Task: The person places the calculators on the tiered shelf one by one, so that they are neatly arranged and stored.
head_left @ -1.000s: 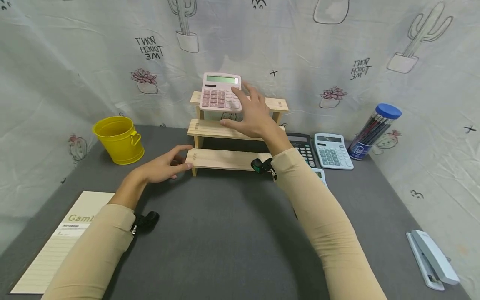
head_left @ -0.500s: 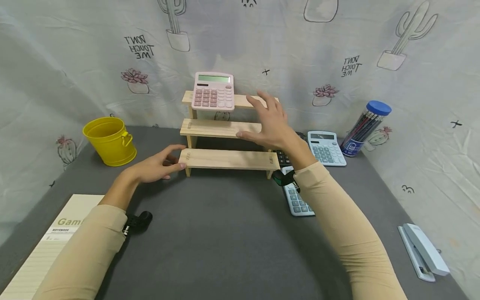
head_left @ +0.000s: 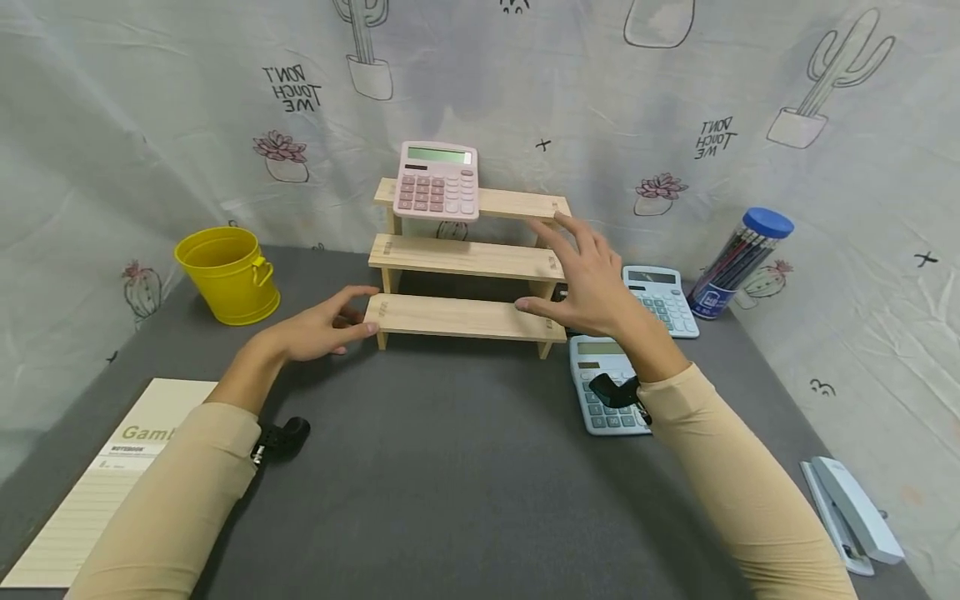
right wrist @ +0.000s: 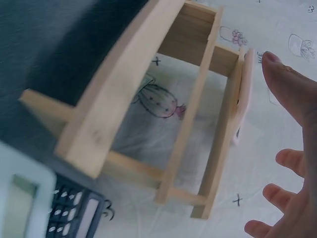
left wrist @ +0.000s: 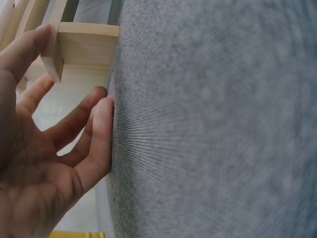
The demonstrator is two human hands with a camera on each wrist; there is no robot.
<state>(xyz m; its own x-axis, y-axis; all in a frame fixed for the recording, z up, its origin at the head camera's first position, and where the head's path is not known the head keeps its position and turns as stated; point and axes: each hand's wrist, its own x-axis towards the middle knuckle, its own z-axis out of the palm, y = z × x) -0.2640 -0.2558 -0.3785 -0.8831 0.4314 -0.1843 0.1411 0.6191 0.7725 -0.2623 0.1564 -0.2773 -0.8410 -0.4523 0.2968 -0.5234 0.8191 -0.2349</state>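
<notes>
A three-step wooden shelf (head_left: 465,258) stands at the back of the grey table (head_left: 450,467). A pink calculator (head_left: 437,180) leans on its top step. My left hand (head_left: 318,329) rests open against the left end of the lowest step (left wrist: 81,47), with the fingertips on the table. My right hand (head_left: 588,279) hovers open with spread fingers at the shelf's right end, holding nothing. The right wrist view shows the wooden shelf (right wrist: 148,99) from the side, and the pink calculator (right wrist: 243,94) edge-on.
A yellow bucket (head_left: 227,273) stands at the back left, a notebook (head_left: 105,479) lies front left. Right of the shelf lie two light-blue calculators (head_left: 663,300) (head_left: 606,383) and a partly hidden black one (right wrist: 74,218). A blue-lidded pencil tube (head_left: 738,260) and a stapler (head_left: 855,515) sit at right.
My right hand has let go of the pink calculator on the top step and drawn back down and right to the shelf's right end. The left hand stays at the lowest step.
</notes>
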